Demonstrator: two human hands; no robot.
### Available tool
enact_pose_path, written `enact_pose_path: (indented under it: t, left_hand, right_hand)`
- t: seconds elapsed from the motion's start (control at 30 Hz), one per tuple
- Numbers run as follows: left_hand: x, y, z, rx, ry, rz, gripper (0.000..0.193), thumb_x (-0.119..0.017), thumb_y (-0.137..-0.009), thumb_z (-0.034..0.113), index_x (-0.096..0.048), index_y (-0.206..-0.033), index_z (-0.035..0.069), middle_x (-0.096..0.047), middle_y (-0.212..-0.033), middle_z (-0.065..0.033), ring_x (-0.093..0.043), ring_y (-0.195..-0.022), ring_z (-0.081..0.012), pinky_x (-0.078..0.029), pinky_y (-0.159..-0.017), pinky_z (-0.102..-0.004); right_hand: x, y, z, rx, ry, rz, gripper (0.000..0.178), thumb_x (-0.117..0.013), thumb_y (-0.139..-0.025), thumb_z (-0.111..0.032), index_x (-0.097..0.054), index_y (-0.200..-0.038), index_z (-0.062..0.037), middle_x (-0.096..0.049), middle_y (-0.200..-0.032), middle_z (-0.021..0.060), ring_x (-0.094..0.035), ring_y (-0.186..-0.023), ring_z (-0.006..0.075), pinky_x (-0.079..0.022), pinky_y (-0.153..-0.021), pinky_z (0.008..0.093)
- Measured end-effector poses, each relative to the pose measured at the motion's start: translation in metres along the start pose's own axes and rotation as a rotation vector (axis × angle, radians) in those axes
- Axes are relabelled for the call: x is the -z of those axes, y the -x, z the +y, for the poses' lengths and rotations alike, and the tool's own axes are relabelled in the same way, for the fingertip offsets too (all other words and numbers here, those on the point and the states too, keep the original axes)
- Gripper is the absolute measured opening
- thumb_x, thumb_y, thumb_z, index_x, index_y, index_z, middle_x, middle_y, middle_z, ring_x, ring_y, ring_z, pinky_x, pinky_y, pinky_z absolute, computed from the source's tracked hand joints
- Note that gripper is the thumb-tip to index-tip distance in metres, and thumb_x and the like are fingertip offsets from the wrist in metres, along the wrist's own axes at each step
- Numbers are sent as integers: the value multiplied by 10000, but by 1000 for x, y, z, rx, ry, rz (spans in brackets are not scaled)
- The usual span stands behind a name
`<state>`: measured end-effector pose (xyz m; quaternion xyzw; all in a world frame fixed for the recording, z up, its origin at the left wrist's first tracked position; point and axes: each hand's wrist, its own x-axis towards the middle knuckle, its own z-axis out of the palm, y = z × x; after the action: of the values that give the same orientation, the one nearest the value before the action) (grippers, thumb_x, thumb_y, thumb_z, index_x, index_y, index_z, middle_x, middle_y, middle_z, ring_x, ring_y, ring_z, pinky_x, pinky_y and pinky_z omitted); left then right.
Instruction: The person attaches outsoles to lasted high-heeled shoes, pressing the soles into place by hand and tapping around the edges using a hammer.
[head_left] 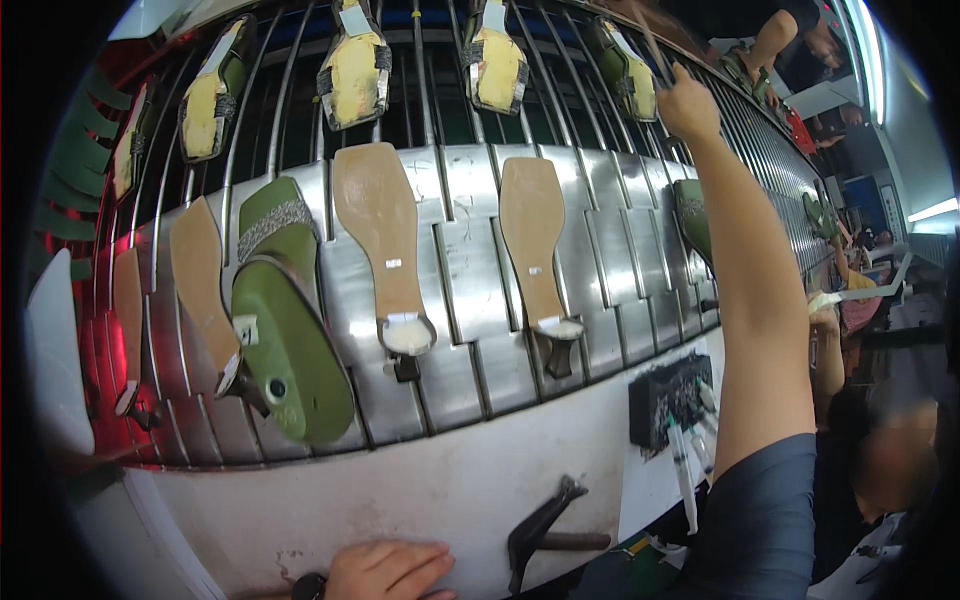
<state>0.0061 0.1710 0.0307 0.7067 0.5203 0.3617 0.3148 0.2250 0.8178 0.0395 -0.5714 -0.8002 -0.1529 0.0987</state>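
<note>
My right arm reaches across the conveyor. My right hand (690, 105) is closed around a thin brownish stick (648, 38), whose far end is cut off by the frame's top. Beside that hand lies a green sandal upper on a last (628, 72), its bottom yellow. My left hand (390, 572) lies flat on the near white ledge (420, 500), fingers extended and holding nothing. On the metal slats between them are tan heeled soles (378, 200) (533, 215) and a green shoe last with a glittery-strapped sandal (285, 330).
More yellow-bottomed uppers (355, 85) line the far rollers. On the ledge rest a black-headed tool (540, 525) with a brown handle and a black block (668, 400) with syringe-like tubes (683, 465). Other people work along the conveyor at right.
</note>
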Motion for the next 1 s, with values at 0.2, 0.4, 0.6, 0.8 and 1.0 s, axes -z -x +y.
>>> enact_pose_path:
  t: [0.2,0.4,0.6,0.8,1.0]
  left_hand:
    - [5,-6,-10,2,115,47,402,-824,-794,167,-693,-1135,0,-717,-1089,-152,-701,-864,-299,-557,-670,-389]
    - [7,0,1,-25,70,94,332,-808,-800,137,-710,-1094,17,-714,-1011,-158,-688,-792,-311,-556,-660,-389]
    - [-8,17,-2,-104,-45,119,408,-842,-795,169,-692,-1146,25,-726,-1072,-148,-714,-913,-324,-589,-763,-384]
    - [-10,37,13,-261,-335,382,846,-877,-735,161,-478,-1467,16,-554,-1428,-251,-569,-1288,-431,-476,-1077,-492]
    - [11,78,34,-528,-1196,784,769,-840,-764,325,-517,-1442,159,-585,-1445,-135,-527,-1374,-296,-221,-1196,-687]
  right_hand:
    - [-52,-26,-35,-117,10,-214,1010,-740,-886,-543,-248,-1584,-4,-541,-1394,348,-598,-1263,466,-500,-1067,495]
    - [16,8,-72,-63,164,-110,731,-804,-838,-426,-479,-1359,-28,-557,-1325,318,-578,-1241,460,-510,-1044,475]
    - [145,106,-68,-93,73,-109,724,-791,-825,-426,-548,-1312,52,-636,-1269,304,-610,-1224,435,-501,-1044,470]
    - [249,299,-129,-267,-1308,-461,543,-741,-911,-470,-624,-1169,-6,-640,-943,95,-660,-826,215,-590,-661,398]
    - [282,544,-198,-177,-2072,-1104,499,-419,-1117,-416,-500,-1425,-32,-678,-1194,163,-741,-981,356,-651,-731,470]
